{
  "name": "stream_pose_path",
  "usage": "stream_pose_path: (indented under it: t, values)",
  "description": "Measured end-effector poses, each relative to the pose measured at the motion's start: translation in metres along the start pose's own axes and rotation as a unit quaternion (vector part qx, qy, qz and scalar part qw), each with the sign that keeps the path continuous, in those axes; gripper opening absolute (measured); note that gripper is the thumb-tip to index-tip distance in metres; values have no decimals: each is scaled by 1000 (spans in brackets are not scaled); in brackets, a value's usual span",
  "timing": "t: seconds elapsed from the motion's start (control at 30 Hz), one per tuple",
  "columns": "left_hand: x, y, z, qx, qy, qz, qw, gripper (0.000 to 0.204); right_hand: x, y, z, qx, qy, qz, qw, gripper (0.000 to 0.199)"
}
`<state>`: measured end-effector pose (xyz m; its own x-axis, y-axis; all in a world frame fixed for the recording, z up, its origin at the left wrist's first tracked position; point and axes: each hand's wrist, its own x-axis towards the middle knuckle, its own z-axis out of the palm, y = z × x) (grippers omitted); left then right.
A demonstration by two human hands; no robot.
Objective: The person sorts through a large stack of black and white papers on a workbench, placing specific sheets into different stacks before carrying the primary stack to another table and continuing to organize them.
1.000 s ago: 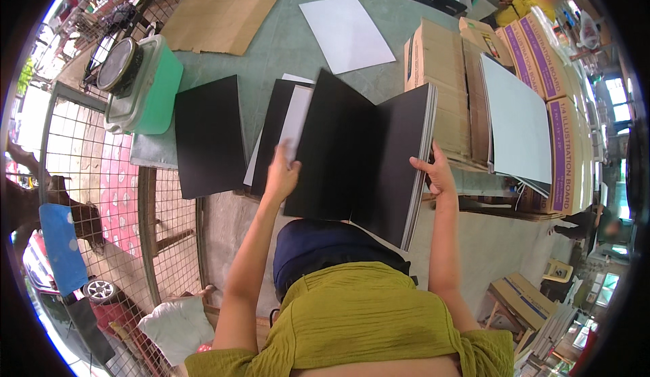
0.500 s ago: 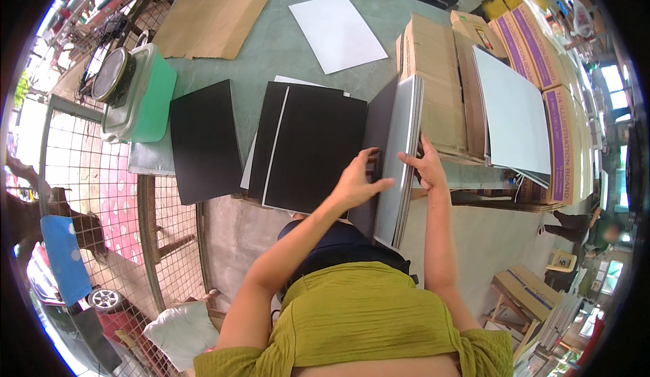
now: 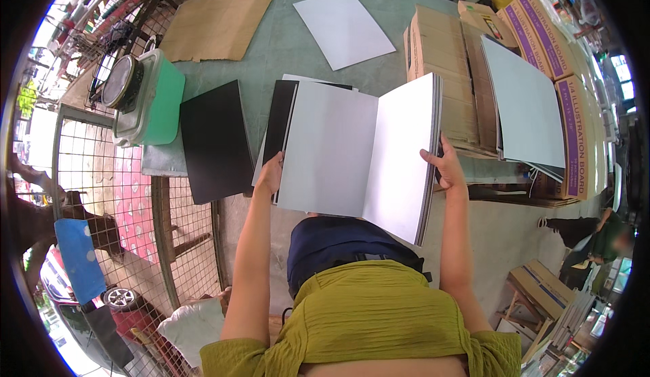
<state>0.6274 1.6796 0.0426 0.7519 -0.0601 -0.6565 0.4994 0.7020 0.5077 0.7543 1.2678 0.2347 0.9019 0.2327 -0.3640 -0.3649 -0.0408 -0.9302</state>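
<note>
The left hand (image 3: 271, 174) grips the left edge of a white sheet (image 3: 328, 148) lying flat at the centre of the frame, its fingers curled over the rim. The right hand (image 3: 443, 167) holds the right edge of a stack of boards (image 3: 403, 157) tilted up on its side, thumb on the pale front face and fingers hidden behind it. The stack's front face is light grey-white, and its thin edges show dark layers. The flat sheet rests on a pile of black boards (image 3: 279, 123) whose left margin shows beside it. Just left of that lies a single black board (image 3: 213, 140) on the green table (image 3: 271, 38). Right of the hands stand brown cardboard boxes (image 3: 440, 72), and farther right are flat cartons with purple bands (image 3: 572, 133) bearing printed lettering, with a pale grey sheet (image 3: 525, 109) leaning across them. At upper centre lies another white sheet (image 3: 344, 26), at upper left a brown cardboard piece (image 3: 217, 23), and at the left a green container with a round lid (image 3: 145, 96).
</note>
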Motion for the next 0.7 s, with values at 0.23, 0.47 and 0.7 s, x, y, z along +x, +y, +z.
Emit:
stream_pose_path:
  t: [0.23, 0.47, 0.7]
  values:
    - [-1, -24, 42, 595, 319, 312, 669, 54, 0, -1, -5, 4, -2, 12, 1000, 79]
    - [-87, -79, 270, 478, -51, 215, 850, 78, 3, 12, -20, 62, -4, 33, 998, 80]
    - [-103, -93, 296, 515, -18, 226, 827, 71, 4, 11, -18, 47, -7, 36, 998, 81]
